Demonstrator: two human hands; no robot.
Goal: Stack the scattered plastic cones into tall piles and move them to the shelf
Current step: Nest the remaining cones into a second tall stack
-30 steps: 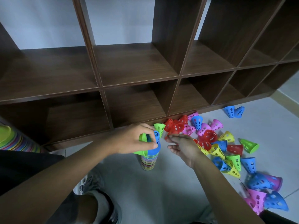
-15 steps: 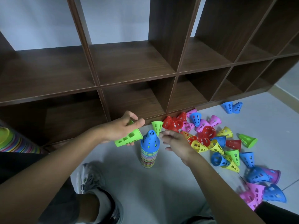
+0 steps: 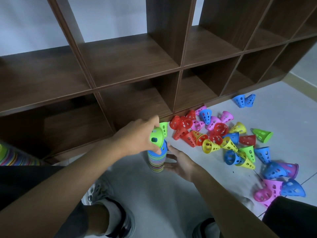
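Note:
A tall pile of stacked cones (image 3: 156, 161) in many colours stands on the floor before the shelf, with a blue cone on top. My left hand (image 3: 137, 136) grips a green cone (image 3: 157, 137), tilted with its wide mouth facing me, right over the pile's tip. My right hand (image 3: 180, 163) rests against the pile's right side with relaxed fingers. Several loose perforated cones (image 3: 221, 138) in red, pink, blue, yellow and green lie scattered to the right.
The dark wooden shelf (image 3: 130, 90) has open cubbies in two rows. A second striped pile of cones (image 3: 12, 158) stands at the far left edge. My shoes (image 3: 109, 208) are at the bottom. Two blue cones (image 3: 244, 100) lie apart near the shelf's foot.
My left hand carried the green cone from left of the pile to just over its top. My right hand dropped down to the pile's right side.

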